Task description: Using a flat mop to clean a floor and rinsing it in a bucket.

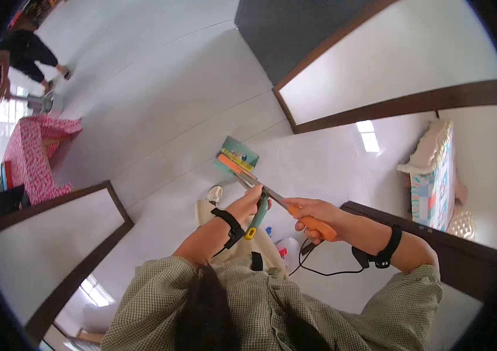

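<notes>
My left hand (255,200) is closed around the green handle (261,215) of a long-handled dustpan, near its top. The dustpan's green pan (242,147) rests on the floor ahead of my shoes and has some small debris in it. My right hand (321,215) grips the orange handle (314,225) of a broom. The broom's orange head (230,163) with yellow bristles lies over the pan's opening. Its shaft crosses the dustpan's shaft close to my left hand.
A doorway with brown frames (121,202) surrounds me. Ahead stretches pale tiled floor (165,109). A person (29,52) stands far left beside a table with a pink patterned cloth (29,158). To the right is a bed (430,180). A white bag (290,252) lies near my legs.
</notes>
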The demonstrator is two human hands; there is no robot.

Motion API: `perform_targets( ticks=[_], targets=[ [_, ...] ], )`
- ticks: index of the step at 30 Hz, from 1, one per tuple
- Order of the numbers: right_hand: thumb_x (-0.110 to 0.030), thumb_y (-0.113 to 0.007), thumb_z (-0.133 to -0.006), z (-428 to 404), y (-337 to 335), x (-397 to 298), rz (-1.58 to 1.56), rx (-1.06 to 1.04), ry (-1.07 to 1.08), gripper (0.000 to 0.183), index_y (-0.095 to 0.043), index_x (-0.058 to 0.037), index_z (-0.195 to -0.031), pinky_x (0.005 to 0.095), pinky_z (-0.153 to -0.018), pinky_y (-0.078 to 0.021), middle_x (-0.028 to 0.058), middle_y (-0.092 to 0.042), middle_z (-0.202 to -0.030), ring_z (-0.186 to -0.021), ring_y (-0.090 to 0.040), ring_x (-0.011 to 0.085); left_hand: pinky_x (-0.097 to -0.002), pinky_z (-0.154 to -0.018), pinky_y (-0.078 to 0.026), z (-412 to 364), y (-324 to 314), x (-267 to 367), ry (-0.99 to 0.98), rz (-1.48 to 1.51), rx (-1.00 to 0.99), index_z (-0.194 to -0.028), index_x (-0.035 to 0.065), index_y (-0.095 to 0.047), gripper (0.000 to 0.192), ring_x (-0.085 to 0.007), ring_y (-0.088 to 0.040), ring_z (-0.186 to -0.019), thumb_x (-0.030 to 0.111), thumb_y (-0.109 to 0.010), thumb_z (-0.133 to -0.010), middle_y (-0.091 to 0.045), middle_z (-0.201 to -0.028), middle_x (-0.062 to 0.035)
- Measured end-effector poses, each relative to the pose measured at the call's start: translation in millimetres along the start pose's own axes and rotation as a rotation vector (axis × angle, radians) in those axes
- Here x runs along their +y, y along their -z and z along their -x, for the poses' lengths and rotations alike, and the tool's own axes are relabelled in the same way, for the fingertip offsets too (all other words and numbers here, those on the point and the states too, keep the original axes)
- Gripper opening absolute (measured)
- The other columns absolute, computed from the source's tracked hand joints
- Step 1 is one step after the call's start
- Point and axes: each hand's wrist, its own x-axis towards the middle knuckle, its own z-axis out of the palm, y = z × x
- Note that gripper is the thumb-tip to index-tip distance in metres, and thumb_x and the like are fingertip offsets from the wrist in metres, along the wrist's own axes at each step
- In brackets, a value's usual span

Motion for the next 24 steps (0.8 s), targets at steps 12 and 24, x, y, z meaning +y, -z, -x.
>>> perform_targets(
  ticks=[12,24],
  targets=[
    [-0.028,-0.049,-0.08,13.6,45.8,44.1,-0.725,0.05,0.27,0.016,-0.05,-0.0125,-0.085,0.033,-0.047,-0.0421,0.0083,-0.051,-0.065,-0.043,-0.046,0.018,-0.0378,-0.064,-0.044,128.7,-45.5,7.4,-1.028,-2.227,0.24,-0.112,0.0113,-0.047,0.045,-0.0251,-0.057,-0.075,0.03,-0.059,-0.073,-0.052,-0.092,-0.0088],
    [-0.067,-0.036,-0.073,46.7,122.2,121.6,-0.712,-0.06,1.098,0.067,-0.038,-0.0098,-0.109,0.0446,-0.069,-0.0469,0.0195,-0.053,-0.091,-0.074,-0.058,0.0309,-0.0351,-0.077,-0.039,36.2,-209.8,41.5,-1.152,-2.154,-0.386,-0.097,0.0094,-0.06,0.033,-0.0239,-0.053,-0.086,0.014,-0.066,-0.064,-0.06,-0.087,-0.0076]
  ],
)
